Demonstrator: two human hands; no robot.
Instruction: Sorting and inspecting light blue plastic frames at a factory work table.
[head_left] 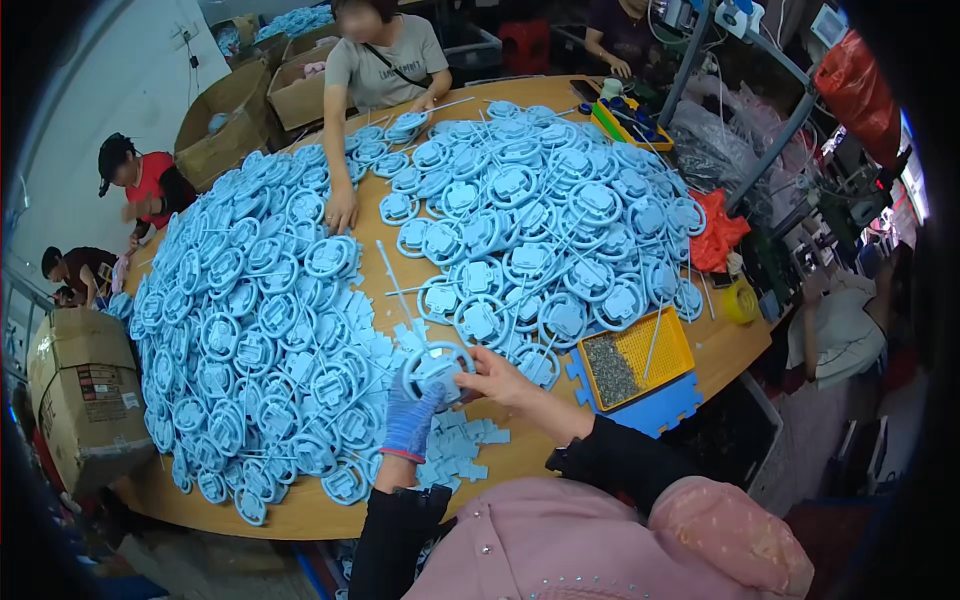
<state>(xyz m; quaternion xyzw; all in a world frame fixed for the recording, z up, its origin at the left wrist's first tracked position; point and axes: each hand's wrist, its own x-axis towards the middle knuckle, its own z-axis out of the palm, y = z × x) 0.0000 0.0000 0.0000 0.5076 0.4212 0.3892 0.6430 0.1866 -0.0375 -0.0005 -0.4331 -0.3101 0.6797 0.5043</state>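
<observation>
A light blue plastic ring-shaped part (438,349), like a small toy steering wheel with a flat centre, is held up in front of me between both hands. My left hand (408,418), in a blue-and-white knit glove, grips its lower left side. The bare fingers of my right hand (492,376) close on its right edge, partly hiding it. Small flat light blue pieces (455,450) lie scattered beside and under my left hand. A large heap of similar ring parts (250,340) spreads to the left, and another heap (540,220) lies ahead, some with long thin sticks.
Right of my right arm, a yellow tray (679,345) of small metal pieces (608,370) rests on a blue foam mat (655,408). A co-worker's hand (341,208) reaches between the heaps. Yellow tape (740,301) and a red bag (716,230) are at the right; a carton (90,395) stands left.
</observation>
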